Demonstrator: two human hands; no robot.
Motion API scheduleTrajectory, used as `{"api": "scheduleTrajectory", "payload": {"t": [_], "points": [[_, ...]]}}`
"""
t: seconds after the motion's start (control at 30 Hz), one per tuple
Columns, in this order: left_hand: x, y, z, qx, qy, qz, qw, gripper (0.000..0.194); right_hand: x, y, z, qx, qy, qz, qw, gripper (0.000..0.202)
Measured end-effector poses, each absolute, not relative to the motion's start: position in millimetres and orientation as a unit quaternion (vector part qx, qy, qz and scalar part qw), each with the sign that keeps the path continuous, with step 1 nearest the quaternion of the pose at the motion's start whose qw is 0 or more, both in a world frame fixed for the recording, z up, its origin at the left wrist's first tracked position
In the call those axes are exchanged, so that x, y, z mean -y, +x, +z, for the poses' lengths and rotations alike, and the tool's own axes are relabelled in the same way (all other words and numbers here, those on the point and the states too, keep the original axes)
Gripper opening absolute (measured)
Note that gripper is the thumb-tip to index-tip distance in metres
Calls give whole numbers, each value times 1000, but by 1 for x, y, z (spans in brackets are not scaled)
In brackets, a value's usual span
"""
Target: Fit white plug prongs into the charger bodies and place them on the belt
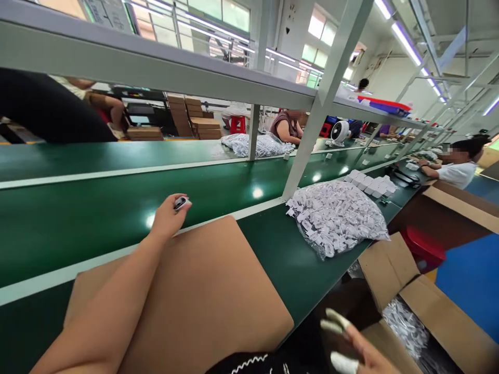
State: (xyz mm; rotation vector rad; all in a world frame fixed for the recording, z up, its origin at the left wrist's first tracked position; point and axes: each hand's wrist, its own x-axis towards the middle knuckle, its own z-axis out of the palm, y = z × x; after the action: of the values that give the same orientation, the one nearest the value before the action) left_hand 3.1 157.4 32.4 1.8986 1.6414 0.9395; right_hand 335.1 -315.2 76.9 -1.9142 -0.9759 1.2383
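White shows on the small part (pixel 181 203) your left hand (pixel 167 219) grips; your blurred right hand (pixel 364 347) seems empty, the clear bag (pixel 340 217) well filled.

Glossy green belt (pixel 218 187) — matt brown cardboard (pixel 206 280) — clear crinkled plastic bag (pixel 339 215).

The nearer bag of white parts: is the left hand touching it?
No, the left hand holds a small object over the green belt, away from the bag.
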Motion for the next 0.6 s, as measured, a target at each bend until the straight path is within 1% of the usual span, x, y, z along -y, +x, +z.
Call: {"api": "scheduleTrajectory", "payload": {"t": [0.07,0.1,0.17,0.23,0.27,0.33,0.37,0.4,0.47,0.6], "points": [[-142,23,40,-523,734,327,285,41,277,351,83,378,-718,465,355,64],[-131,33,43,-482,758,309,313,40,254,359,84,389,-713,445,378,63],[-109,55,46,-398,804,269,350,41,201,370,83,429,-713,366,416,54],[-89,72,45,-321,845,236,357,41,147,374,75,485,-734,243,409,44],[-81,79,42,-295,859,223,353,40,122,375,70,521,-748,168,375,41],[-74,86,36,-277,877,204,336,40,77,374,59,561,-788,21,252,38],[-73,88,32,-284,880,198,326,40,59,373,54,557,-808,-27,191,36],[-74,88,29,-295,879,198,318,41,43,373,49,544,-823,-56,155,34],[-80,86,22,-309,874,205,315,41,21,374,39,512,-848,-79,113,30],[-93,82,11,-274,868,217,353,56,1,383,22,484,-866,-93,87,30]]}}
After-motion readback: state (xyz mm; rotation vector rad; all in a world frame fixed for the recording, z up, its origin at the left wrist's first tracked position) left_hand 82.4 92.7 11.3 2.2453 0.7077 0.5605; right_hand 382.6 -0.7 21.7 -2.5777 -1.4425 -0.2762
